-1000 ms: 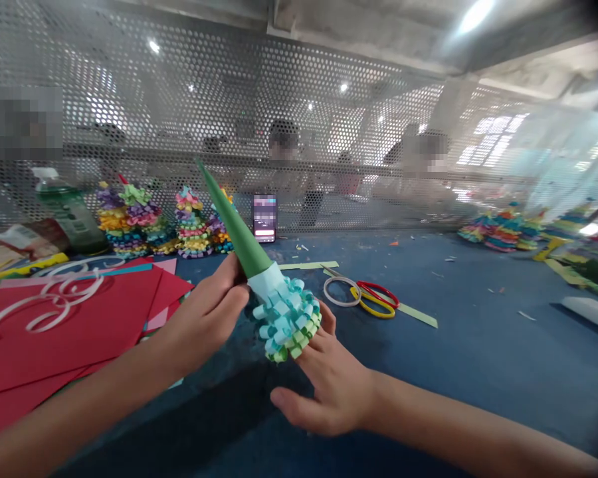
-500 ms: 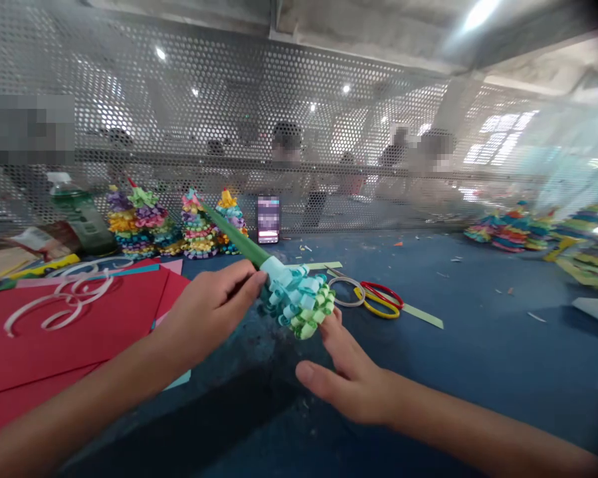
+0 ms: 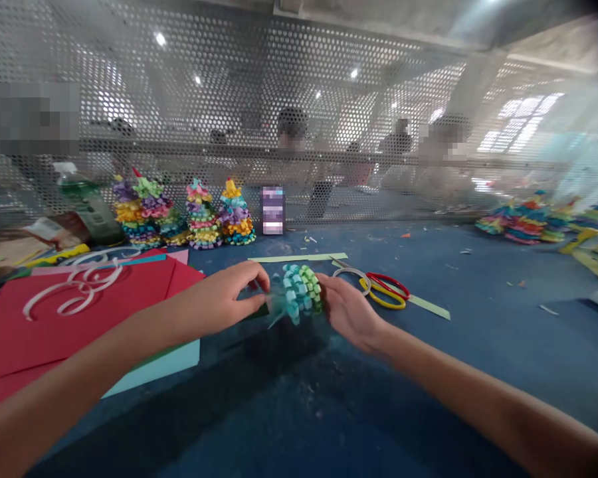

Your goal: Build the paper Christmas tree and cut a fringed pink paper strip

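A paper cone piece (image 3: 296, 293), ringed with curled light-blue loops and light-green loops at one end, lies between the two hands over the blue table (image 3: 508, 332), near its middle. The light-green end faces the right hand (image 3: 351, 312), whose fingers hold that end. The left hand (image 3: 226, 299) is at the opposite, pale-blue end, thumb and forefinger curved toward each other with a narrow gap; blur there hides whether it grips the paper. Just beyond, a long pale-green strip (image 3: 279, 257) lies flat on the table. To the right of the curls are scissors (image 3: 391, 307) with red and yellow loops, overlapped by a pale grey ring (image 3: 351, 269), and another green strip (image 3: 431, 307) reaches out from under the loops. On the left, large red sheets (image 3: 10, 332) carry loosely coiled white strips, and a light-blue sheet (image 3: 169, 362) shows below the left forearm. Farther back stand colourful curled-paper cones (image 3: 236, 216), an upright phone (image 3: 273, 210) and a green bottle (image 3: 87, 209) with a white cap. More such cones, blurred, stand at far right (image 3: 528, 219). Behind, people are seen through a perforated screen (image 3: 219, 99).
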`<state>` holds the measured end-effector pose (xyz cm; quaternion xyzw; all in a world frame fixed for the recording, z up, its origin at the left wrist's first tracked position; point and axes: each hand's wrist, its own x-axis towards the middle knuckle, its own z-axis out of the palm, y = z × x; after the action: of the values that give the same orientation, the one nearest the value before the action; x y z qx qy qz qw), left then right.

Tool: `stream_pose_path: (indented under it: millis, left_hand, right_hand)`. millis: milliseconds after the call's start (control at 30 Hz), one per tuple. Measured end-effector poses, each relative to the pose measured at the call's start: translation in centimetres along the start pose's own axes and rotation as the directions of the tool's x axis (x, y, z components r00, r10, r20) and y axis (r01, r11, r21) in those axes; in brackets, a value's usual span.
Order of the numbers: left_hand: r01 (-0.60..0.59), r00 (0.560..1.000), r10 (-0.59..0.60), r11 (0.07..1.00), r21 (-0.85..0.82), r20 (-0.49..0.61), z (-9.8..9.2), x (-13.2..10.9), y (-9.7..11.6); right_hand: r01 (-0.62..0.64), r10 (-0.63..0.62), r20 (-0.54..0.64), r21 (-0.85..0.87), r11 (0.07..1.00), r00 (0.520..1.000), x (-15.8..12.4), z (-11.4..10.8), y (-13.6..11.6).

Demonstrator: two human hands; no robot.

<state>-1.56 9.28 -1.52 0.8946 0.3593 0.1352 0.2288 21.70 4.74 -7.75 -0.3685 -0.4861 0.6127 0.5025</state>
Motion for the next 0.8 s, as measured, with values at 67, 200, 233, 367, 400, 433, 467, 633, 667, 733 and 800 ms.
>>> stream_pose_path:
  millis: [67, 200, 233, 367, 400, 433, 467, 633, 667, 733, 800]
  left_hand:
    - [-0.014, 0.998, 0.014, 1.000, -0.005, 0.058, 0.9, 0.4, -1.3]
    - [-0.084, 0.996, 0.084, 0.996, 0.006, 0.006, 2.9, 1.0, -2.8]
    - [-0.111, 0.994, 0.111, 0.994, 0.013, -0.021, 3.3, 1.1, -3.0]
    - [-0.175, 0.983, 0.177, 0.984, 0.026, -0.058, 4.4, 1.5, -3.3]
    - [-0.173, 0.983, 0.175, 0.985, 0.025, -0.059, 4.7, 1.5, -3.4]
    - [-0.168, 0.984, 0.169, 0.986, 0.021, -0.064, 4.8, 1.6, -3.6]
    - [-0.161, 0.984, 0.162, 0.987, 0.017, -0.071, 5.0, 1.6, -3.7]
    - [-0.130, 0.990, 0.130, 0.991, -0.010, -0.051, 5.2, 1.6, -4.0]
    - [-0.123, 0.992, 0.123, 0.992, -0.014, -0.041, 5.1, 1.6, -4.1]
    - [-0.122, 0.992, 0.121, 0.992, -0.021, -0.024, 5.1, 1.6, -4.1]
    - [-0.130, 0.992, 0.129, 0.991, -0.027, -0.010, 5.0, 1.7, -4.2]
  right_hand:
    - [-0.039, 0.039, -0.004, 0.027, 0.999, 0.999, 0.7, -0.7, 0.4]
    - [-0.079, 0.081, -0.027, 0.077, 0.994, 0.996, 1.3, -1.4, 1.2]
    - [-0.088, 0.091, -0.028, 0.088, 0.992, 0.995, 1.4, -1.4, 1.3]
    - [-0.107, 0.110, -0.017, 0.126, 0.986, 0.994, 1.5, -1.3, 1.6]
    - [-0.109, 0.112, -0.016, 0.131, 0.985, 0.994, 1.5, -1.3, 1.6]
    - [-0.112, 0.115, -0.015, 0.134, 0.985, 0.993, 1.5, -1.2, 1.6]
    - [-0.116, 0.119, -0.016, 0.136, 0.984, 0.993, 1.5, -1.2, 1.6]
    - [-0.138, 0.143, -0.022, 0.134, 0.981, 0.990, 1.5, -1.4, 1.7]
    - [-0.140, 0.144, -0.023, 0.135, 0.981, 0.989, 1.5, -1.4, 1.8]
    - [-0.138, 0.142, -0.025, 0.138, 0.981, 0.989, 1.5, -1.5, 1.9]
    - [-0.133, 0.138, -0.028, 0.141, 0.981, 0.990, 1.6, -1.6, 2.0]
